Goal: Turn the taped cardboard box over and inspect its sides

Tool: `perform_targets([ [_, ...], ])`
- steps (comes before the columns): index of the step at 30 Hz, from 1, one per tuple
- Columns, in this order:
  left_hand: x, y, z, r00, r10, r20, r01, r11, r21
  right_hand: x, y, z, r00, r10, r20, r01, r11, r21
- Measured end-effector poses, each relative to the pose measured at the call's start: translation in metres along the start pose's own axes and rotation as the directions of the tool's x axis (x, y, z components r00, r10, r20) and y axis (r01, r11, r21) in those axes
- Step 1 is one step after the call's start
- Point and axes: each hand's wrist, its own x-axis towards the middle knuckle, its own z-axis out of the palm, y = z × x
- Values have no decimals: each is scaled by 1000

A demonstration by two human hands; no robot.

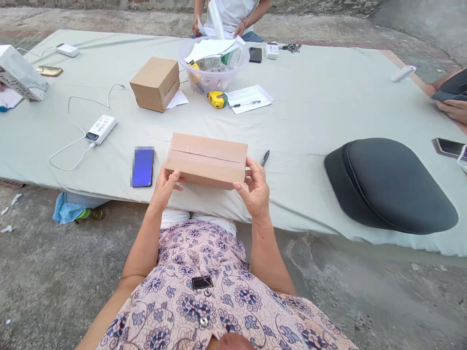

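A closed brown cardboard box [207,158] with a seam along its top lies at the near side of the table, directly in front of me. My left hand [167,183] grips its left end, thumb on the near face. At the opposite end my right hand [255,187] holds the box, with the thumb at the near lower corner and fingers against the right side. A dark pen [264,158] lies just beyond my right hand. To the left of the box rests a phone [142,166] with a blue screen.
A second cardboard box [155,84], a clear plastic basket [215,78] of papers and bottles, a yellow tape measure [217,99] and a written sheet [251,98] stand farther back. A white power bank [101,130] lies left, a black padded seat [392,184] right. Other people sit around the table.
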Motion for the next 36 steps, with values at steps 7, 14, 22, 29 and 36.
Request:
perform_targets([
  [7, -2, 7, 10, 963, 209, -169, -133, 917, 377, 1, 5, 6, 997, 70, -33, -73, 994, -83],
  [14, 19, 0, 12, 968, 247, -29, -244, 966, 88, 2, 4, 11, 996, 45, -74, -52, 994, -100],
  [22, 64, 10, -15, 946, 223, 234, -228, 974, -8, 10, 9, 6, 998, 55, -22, -56, 997, -46],
  [29, 65, 12, -1, 915, 151, 375, -166, 986, 8, 40, 17, 7, 978, 190, 88, -206, 953, 223],
  [36, 57, 21, 1, 905, 159, 394, -185, 982, 28, 37, 7, 13, 963, 257, 75, -268, 920, 285],
])
